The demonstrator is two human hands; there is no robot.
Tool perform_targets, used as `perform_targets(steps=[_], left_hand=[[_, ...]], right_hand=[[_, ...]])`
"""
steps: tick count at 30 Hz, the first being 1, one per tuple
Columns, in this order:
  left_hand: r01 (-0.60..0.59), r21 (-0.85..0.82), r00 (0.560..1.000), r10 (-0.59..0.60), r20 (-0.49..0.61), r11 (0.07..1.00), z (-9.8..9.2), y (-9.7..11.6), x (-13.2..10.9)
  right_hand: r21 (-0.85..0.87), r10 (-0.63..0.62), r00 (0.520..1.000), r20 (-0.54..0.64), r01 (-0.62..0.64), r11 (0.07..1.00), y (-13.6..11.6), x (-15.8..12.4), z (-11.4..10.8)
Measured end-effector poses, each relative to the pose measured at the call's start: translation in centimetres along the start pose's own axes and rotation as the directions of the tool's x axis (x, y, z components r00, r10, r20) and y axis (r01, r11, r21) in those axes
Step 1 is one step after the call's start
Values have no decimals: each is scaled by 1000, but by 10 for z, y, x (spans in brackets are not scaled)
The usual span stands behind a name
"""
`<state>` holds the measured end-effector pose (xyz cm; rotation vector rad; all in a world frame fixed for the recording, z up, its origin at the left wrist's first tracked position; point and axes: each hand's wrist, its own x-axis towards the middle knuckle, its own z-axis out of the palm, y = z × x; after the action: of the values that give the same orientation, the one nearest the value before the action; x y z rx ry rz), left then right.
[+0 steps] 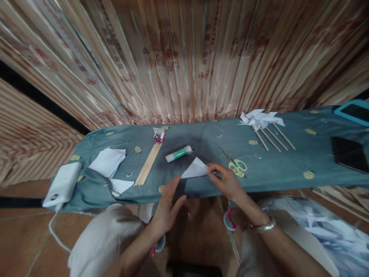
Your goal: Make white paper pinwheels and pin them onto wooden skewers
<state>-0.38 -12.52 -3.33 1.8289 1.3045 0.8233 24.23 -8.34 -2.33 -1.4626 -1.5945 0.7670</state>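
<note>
A white paper folded into a triangle [196, 168] lies near the front edge of the cloth-covered table. My right hand [226, 180] pinches its right corner between thumb and fingers. At its left corner are the fingertips of my left hand [168, 206], whose thumb is spread apart from the fingers. Just behind the paper lies a green and white glue stick [178, 153]. Scissors with light green handles [238, 165] rest to the right, beside my right hand. Several wooden sticks [148, 164] lie side by side to the left, below a small open red box [159, 135] of pins.
White sheets [107, 161] and a loose paper piece [121, 186] lie at the left, near a white device [63, 182] with a cable. Paper pinwheels [261, 118] on sticks are at the back right. A dark phone [350, 154] and a blue-framed device [356, 111] sit far right.
</note>
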Motion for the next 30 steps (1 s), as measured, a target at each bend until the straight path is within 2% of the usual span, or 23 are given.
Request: perform_targets(steps=[2, 3, 6, 9, 11, 19, 23, 26, 30], left_hand=[[121, -274, 988, -143, -62, 954, -1, 7, 8], [150, -419, 975, -205, -89, 895, -1, 10, 14], [262, -724, 926, -379, 2, 638, -4, 21, 29], [328, -847, 893, -429, 134, 419, -7, 32, 40], [352, -868, 880, -440, 179, 350, -8, 36, 43], [430, -845, 841, -483, 245, 320, -3, 35, 45], [470, -816, 830, -483, 280, 335, 2, 36, 44], [453, -814, 837, -488, 248, 364, 5, 37, 44], [383, -818, 863, -483, 151, 430, 10, 38, 46]], right_hand=[[66, 6, 1000, -16, -4, 998, -6, 3, 0], [98, 7, 1000, -22, -4, 995, -9, 5, 1], [148, -4, 1000, -19, 7, 989, -19, 10, 4], [160, -31, 1000, 4, 30, 987, -26, 14, 8], [163, -40, 999, 22, 36, 986, -29, 16, 11], [242, -52, 997, 62, 36, 970, -32, 22, 15], [326, -21, 997, 71, -3, 946, -28, 22, 14], [377, 4, 998, 70, -30, 926, -28, 21, 11], [421, 40, 996, 79, -70, 905, -32, 19, 3]])
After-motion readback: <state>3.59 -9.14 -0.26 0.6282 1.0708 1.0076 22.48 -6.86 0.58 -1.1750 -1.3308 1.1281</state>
